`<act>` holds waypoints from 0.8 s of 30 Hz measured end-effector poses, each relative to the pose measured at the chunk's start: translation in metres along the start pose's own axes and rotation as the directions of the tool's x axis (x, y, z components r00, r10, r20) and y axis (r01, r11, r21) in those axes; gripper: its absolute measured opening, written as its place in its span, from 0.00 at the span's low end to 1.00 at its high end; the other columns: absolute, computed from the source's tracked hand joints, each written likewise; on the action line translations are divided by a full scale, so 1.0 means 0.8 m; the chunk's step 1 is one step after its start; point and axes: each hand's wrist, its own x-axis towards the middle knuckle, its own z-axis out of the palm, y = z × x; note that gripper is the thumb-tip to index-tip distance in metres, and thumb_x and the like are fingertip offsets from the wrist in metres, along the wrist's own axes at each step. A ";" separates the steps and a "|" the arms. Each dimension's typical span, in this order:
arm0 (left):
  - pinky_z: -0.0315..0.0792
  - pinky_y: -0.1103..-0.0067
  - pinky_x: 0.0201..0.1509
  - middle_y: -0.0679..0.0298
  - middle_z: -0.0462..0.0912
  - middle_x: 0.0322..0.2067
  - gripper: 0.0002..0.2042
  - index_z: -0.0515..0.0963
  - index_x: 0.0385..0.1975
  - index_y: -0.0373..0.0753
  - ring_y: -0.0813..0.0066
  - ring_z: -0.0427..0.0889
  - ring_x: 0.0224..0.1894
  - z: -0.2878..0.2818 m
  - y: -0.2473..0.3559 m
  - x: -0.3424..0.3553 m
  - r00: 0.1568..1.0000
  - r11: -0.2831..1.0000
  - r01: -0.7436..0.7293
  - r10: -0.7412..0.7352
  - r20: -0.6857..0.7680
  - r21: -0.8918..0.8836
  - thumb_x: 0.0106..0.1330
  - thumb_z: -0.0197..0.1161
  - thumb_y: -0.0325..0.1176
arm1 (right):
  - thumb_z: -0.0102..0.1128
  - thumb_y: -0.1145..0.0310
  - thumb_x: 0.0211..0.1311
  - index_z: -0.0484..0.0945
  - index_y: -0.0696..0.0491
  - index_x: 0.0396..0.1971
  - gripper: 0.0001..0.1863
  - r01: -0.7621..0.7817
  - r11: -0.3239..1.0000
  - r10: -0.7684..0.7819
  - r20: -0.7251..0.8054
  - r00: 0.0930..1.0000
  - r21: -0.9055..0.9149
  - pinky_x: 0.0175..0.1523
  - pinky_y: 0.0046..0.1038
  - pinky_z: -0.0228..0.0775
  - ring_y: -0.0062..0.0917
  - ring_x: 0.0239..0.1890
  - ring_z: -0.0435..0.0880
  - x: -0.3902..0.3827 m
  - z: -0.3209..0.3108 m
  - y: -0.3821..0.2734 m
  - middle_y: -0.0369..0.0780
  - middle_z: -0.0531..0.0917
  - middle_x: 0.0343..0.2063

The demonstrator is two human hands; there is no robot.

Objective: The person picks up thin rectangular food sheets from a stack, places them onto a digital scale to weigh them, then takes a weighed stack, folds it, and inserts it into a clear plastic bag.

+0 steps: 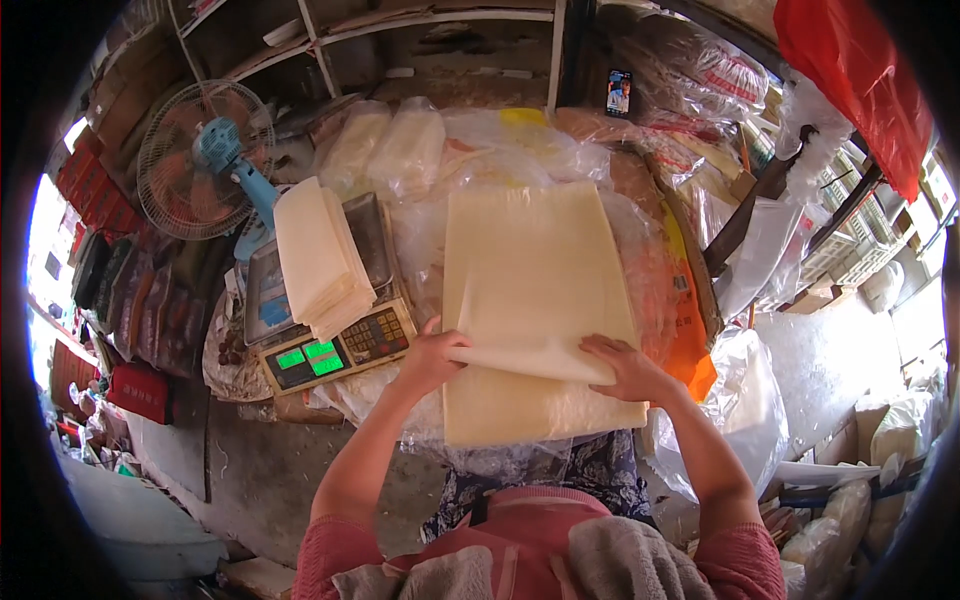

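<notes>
A large, thin, pale yellow sheet (535, 265) lies on the table in front of me, with its near edge curled over in a soft fold. Beneath it, another pale yellow layer (540, 412) reaches to the table's near edge. My left hand (432, 360) grips the left end of the fold, fingers closed on the edge. At the right end, my right hand (625, 368) pinches the same fold with its thumb hidden. To the left, a folded stack of similar sheets (315, 255) rests across the metal pan of a digital scale (375, 338) with a lit green display.
A blue fan (215, 150) stands behind the scale. Clear plastic bags of pale sheets (408, 140) lie at the back of the table. A phone (619, 93) stands upright at the back right. An orange-edged carton (695, 335) borders the right side; a red plastic bag (860, 80) hangs above.
</notes>
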 end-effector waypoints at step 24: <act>0.53 0.47 0.61 0.57 0.68 0.57 0.27 0.68 0.59 0.43 0.59 0.64 0.61 0.075 0.042 0.063 0.976 0.866 0.106 0.003 -0.217 0.490 0.64 0.56 0.50 | 0.52 0.58 0.63 0.59 0.50 0.64 0.31 -0.270 0.954 0.169 -0.513 0.841 -0.128 0.67 0.46 0.49 0.47 0.65 0.56 0.077 0.059 0.019 0.48 0.60 0.63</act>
